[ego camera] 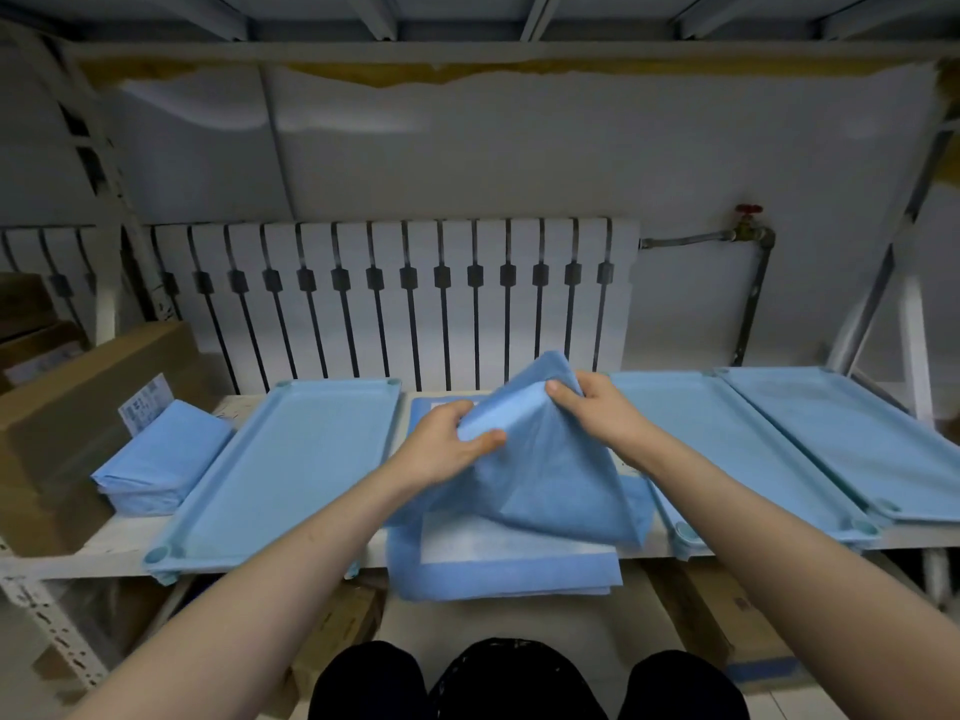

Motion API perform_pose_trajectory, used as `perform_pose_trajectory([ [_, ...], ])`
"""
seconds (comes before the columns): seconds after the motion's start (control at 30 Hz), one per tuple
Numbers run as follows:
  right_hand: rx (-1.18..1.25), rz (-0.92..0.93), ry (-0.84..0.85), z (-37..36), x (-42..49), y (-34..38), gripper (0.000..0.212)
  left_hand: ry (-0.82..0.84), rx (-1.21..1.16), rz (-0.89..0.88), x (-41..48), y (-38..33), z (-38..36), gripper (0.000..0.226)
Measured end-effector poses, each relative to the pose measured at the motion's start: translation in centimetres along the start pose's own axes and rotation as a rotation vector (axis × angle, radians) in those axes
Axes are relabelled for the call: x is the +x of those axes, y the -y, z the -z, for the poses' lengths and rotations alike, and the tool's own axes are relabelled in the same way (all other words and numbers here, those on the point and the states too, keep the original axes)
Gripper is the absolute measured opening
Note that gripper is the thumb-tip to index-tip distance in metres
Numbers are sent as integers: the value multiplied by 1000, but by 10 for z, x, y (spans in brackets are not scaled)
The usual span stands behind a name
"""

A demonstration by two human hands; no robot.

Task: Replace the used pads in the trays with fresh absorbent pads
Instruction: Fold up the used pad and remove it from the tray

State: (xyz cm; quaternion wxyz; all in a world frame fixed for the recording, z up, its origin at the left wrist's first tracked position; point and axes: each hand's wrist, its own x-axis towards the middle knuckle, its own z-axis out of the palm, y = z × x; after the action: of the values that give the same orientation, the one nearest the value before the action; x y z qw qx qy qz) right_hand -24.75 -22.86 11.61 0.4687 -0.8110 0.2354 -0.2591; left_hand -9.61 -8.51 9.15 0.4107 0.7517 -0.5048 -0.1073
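Both hands hold one blue absorbent pad (545, 475), lifted and partly folded above the middle of the shelf. My left hand (447, 444) pinches its near fold; my right hand (597, 407) grips its upper edge. Under it lies a flat pad (493, 563) with a white centre and blue border, overhanging the shelf's front edge. A blue tray (291, 470) lies to the left. Two more blue trays (727, 449) (852, 433) lie to the right. A folded stack of blue pads (161, 459) rests at the far left.
The white shelf (104, 558) has metal uprights on both sides. Cardboard boxes (67, 423) stand at the left and below the shelf. A white radiator (395, 298) and a pipe with a red valve (748, 220) run along the wall behind.
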Motion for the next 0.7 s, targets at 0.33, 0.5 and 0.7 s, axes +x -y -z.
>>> perform_pose_trajectory([
  [0.33,-39,62,-405,31,15,11,28,-149,15,348,2,20,55,19],
  [0.5,-61,-82,-444,49,44,-1,25,-54,-762,295,19,14,68,16],
  [0.7,-178,-260,-313,46,84,-20,30,-116,-679,431,69,16,54,15],
])
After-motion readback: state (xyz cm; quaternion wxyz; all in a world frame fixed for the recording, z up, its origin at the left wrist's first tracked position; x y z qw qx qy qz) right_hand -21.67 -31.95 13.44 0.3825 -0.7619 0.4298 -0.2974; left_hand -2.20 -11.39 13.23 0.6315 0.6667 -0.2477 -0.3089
